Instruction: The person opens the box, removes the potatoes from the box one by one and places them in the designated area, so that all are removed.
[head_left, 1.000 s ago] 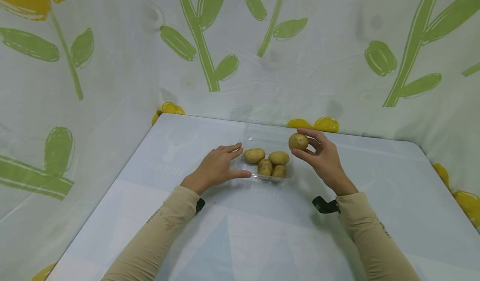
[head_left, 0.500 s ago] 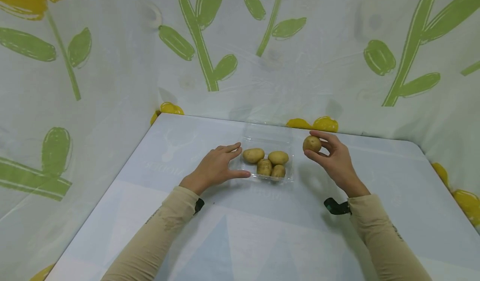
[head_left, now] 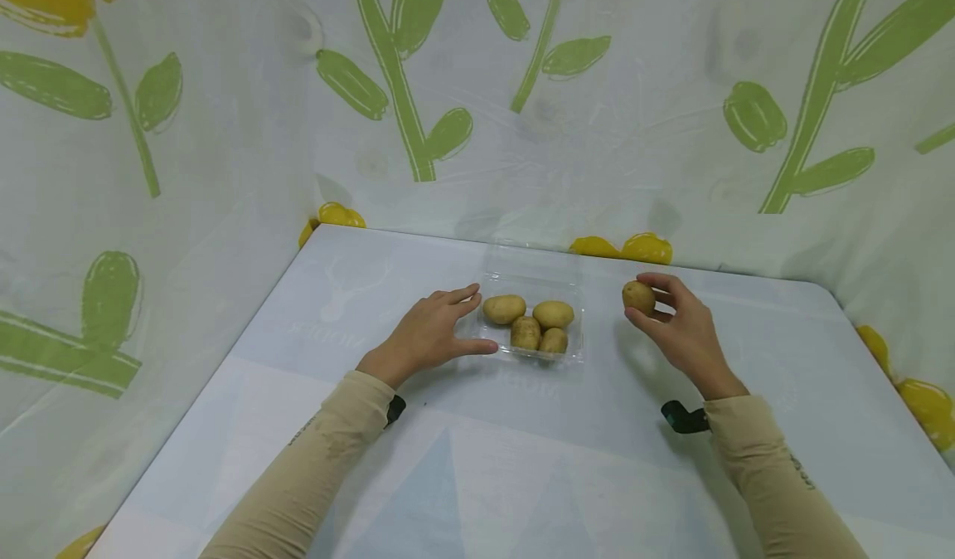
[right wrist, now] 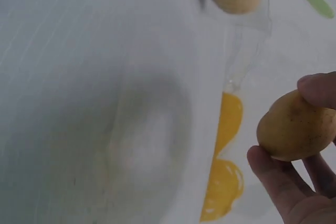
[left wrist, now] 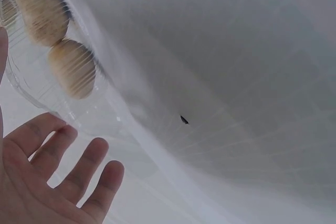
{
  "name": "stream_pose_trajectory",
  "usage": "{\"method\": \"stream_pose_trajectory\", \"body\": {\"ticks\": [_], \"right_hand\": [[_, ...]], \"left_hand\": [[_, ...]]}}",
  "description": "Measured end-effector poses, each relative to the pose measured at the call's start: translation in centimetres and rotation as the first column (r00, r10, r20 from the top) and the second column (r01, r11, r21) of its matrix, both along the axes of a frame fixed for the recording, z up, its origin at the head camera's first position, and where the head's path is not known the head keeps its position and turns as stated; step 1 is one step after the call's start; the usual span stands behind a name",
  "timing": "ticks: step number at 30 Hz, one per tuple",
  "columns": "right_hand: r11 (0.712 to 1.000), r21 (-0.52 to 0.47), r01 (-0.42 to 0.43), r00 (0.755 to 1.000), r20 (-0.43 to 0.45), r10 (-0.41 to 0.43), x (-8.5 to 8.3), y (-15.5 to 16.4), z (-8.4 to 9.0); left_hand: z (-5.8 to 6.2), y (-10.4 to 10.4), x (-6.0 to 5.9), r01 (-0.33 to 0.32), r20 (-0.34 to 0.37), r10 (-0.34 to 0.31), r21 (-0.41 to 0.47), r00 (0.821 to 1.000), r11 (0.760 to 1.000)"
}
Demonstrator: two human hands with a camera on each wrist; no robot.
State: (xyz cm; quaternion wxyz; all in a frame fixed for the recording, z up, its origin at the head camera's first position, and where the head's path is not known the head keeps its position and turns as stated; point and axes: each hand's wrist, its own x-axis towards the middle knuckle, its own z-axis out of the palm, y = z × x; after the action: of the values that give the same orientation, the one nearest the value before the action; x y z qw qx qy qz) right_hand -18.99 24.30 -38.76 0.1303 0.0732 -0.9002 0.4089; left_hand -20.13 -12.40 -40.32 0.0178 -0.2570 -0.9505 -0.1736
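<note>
A small round potato [head_left: 638,297] is held between thumb and fingers of my right hand [head_left: 688,337], raised above the table to the right of a clear plastic container [head_left: 578,345]. In the right wrist view the potato [right wrist: 296,127] shows smooth yellow-brown skin with dark specks. Several more potatoes, one a longish potato [head_left: 504,309], lie inside the container, whose clear lid [head_left: 533,262] is folded back behind it. At the container's left side rests my left hand [head_left: 427,335], fingers spread and fairly straight. Its fingertips [left wrist: 65,129] are right at the clear rim in the left wrist view.
The white table [head_left: 477,468] has pale blue triangles printed on it. Behind and at the sides hangs a white curtain [head_left: 634,153] with green stems and yellow flowers. A dark wrist device [head_left: 684,417] sits by the right sleeve [head_left: 776,476].
My right hand has carried the potato to the right, away from the container, and slightly lower in view. The left hand and the potatoes in the container have stayed in place.
</note>
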Motion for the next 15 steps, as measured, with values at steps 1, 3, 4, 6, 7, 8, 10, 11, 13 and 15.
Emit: {"method": "stream_pose_trajectory", "body": {"ticks": [1,3,4,6,7,8,10,11,13,15], "right_hand": [[0.999,0.036,0.009,1.000,0.006,-0.009,0.0,0.2,-0.1],[0.996,0.086,0.011,1.000,0.016,-0.013,0.0,0.7,-0.2],[0.994,0.110,0.007,1.000,0.016,-0.009,-0.1,0.9,-0.3],[0.988,0.152,-0.007,1.000,0.011,0.006,-0.2,1.3,-0.6],[0.985,0.171,-0.016,1.000,0.009,0.015,-0.2,1.5,-0.7],[0.982,0.188,-0.027,1.000,0.004,0.026,-0.3,1.6,-0.9],[0.976,0.215,-0.041,0.999,-0.004,0.043,-0.4,1.9,-1.1],[0.973,0.226,-0.046,0.999,-0.004,0.048,-0.5,2.0,-1.2],[0.970,0.238,-0.056,0.998,0.001,0.057,-0.6,2.1,-1.4],[0.967,0.247,-0.062,0.998,0.017,0.059,-0.8,2.1,-1.6]], "left_hand": [[0.0,0.0,0.0,0.001,0.002,-0.001,-0.001,1.000,1.000],[0.0,0.0,0.1,0.005,0.008,-0.005,-0.002,1.000,1.000],[0.1,0.0,0.1,0.006,0.010,-0.006,0.000,1.000,1.000],[0.1,0.0,0.1,0.007,0.013,-0.007,0.000,1.000,1.000],[0.1,0.0,0.1,0.006,0.015,-0.006,0.001,1.000,1.000],[0.1,0.0,0.1,0.006,0.016,-0.006,-0.002,1.000,1.000],[0.1,0.0,0.1,0.001,0.017,-0.001,0.000,1.000,1.000],[0.1,0.0,0.2,0.000,0.019,0.000,0.001,1.000,1.000],[0.1,0.0,0.2,-0.002,0.021,0.002,0.005,1.000,1.000],[0.1,0.0,0.2,-0.006,0.021,0.005,0.010,1.000,1.000]]}}
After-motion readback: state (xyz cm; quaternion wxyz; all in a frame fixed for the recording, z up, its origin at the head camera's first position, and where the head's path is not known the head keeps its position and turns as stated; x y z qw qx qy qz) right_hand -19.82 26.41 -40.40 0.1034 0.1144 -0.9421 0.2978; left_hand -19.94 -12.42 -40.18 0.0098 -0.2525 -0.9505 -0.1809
